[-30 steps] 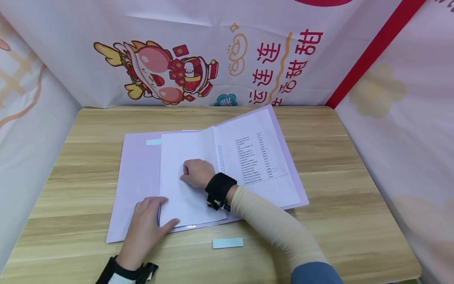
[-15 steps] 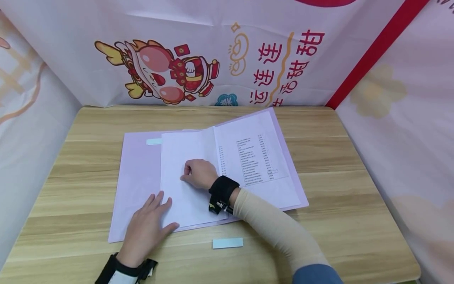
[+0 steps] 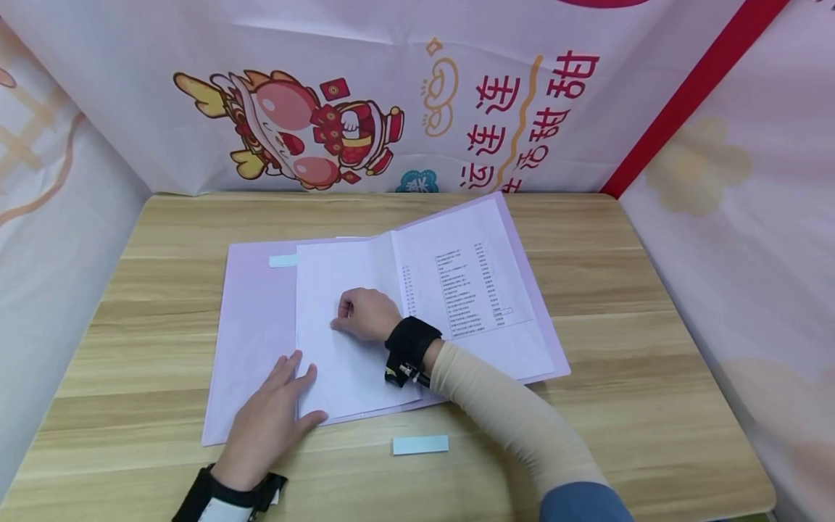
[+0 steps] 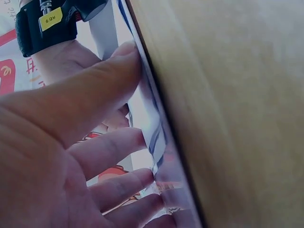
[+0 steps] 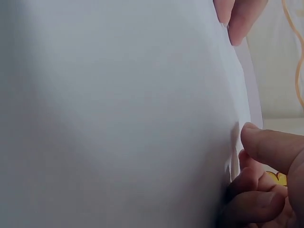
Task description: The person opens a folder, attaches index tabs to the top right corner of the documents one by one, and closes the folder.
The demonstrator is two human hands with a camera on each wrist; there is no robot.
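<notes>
An open lilac folder (image 3: 254, 319) lies on the table, with white sheets inside. My left hand (image 3: 267, 417) lies at the lower left corner of the blank white page (image 3: 339, 384), fingers extended and spread, thumb at the bottom edge. In the left wrist view the fingertips (image 4: 142, 178) meet the page edges. My right hand (image 3: 368, 315) rests on the middle of the blank page with its fingers curled. The right wrist view shows its thumb (image 5: 266, 145) apart from the curled fingers (image 5: 256, 204), and nothing appears between them.
A printed list page (image 3: 483, 290) lies on the folder's right side. One pale blue strip (image 3: 283, 260) sticks out beside the blank page, and another blue strip (image 3: 420, 445) lies in front of the folder. A printed cloth (image 3: 417, 94) hangs behind the wooden table (image 3: 626, 362).
My left fingers have spread out from the page edge onto the page corner. The folder's left part has shifted slightly right. My right hand stays nearly in place.
</notes>
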